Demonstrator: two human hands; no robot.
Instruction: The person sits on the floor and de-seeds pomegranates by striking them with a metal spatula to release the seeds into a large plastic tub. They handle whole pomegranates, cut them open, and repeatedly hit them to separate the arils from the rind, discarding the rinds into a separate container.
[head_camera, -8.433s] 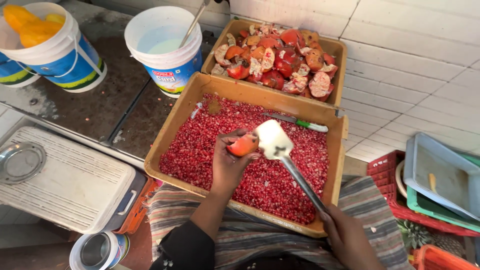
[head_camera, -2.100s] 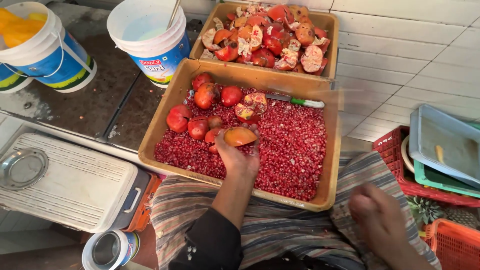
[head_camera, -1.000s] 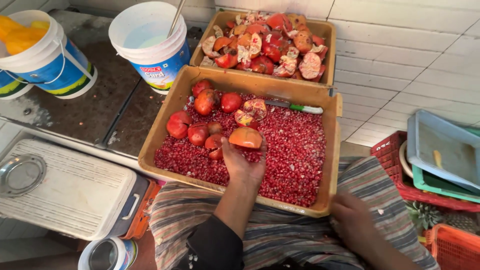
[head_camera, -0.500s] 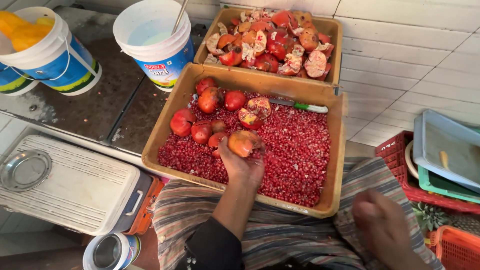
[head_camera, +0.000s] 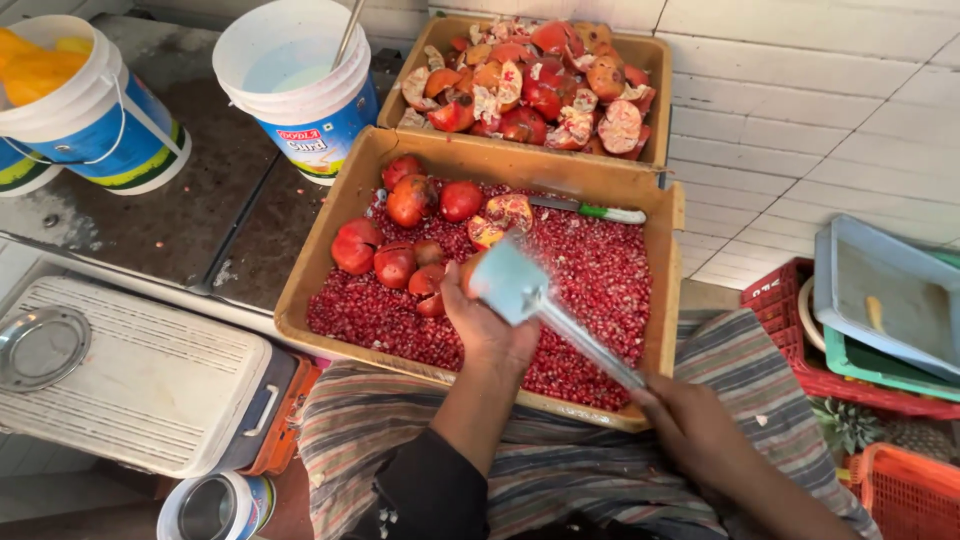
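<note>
A tan tray (head_camera: 668, 300) on my lap is full of red pomegranate seeds (head_camera: 600, 290), with several cut pomegranate pieces (head_camera: 400, 235) piled at its left. My left hand (head_camera: 485, 330) is closed around a pomegranate half, cut side down over the seeds; the fruit is mostly hidden. My right hand (head_camera: 690, 425) grips the metal handle of a pale blue mallet (head_camera: 508, 283), whose head sits right on top of the held fruit. A green-handled knife (head_camera: 590, 211) lies on the seeds near the tray's far edge.
A second tan tray (head_camera: 655, 70) of emptied pomegranate shells stands behind. Two white-and-blue buckets (head_camera: 300, 90) (head_camera: 80, 100) stand on the dark counter at left. A white cooler (head_camera: 130, 385) is at lower left. Red and orange crates (head_camera: 830, 380) with grey-blue trays (head_camera: 890, 300) sit on the right.
My right hand, empty at the lap half a second ago, now swings the mallet down onto the pomegranate half in my left hand. The pomegranate pieces appeared in the tray several seconds back.
</note>
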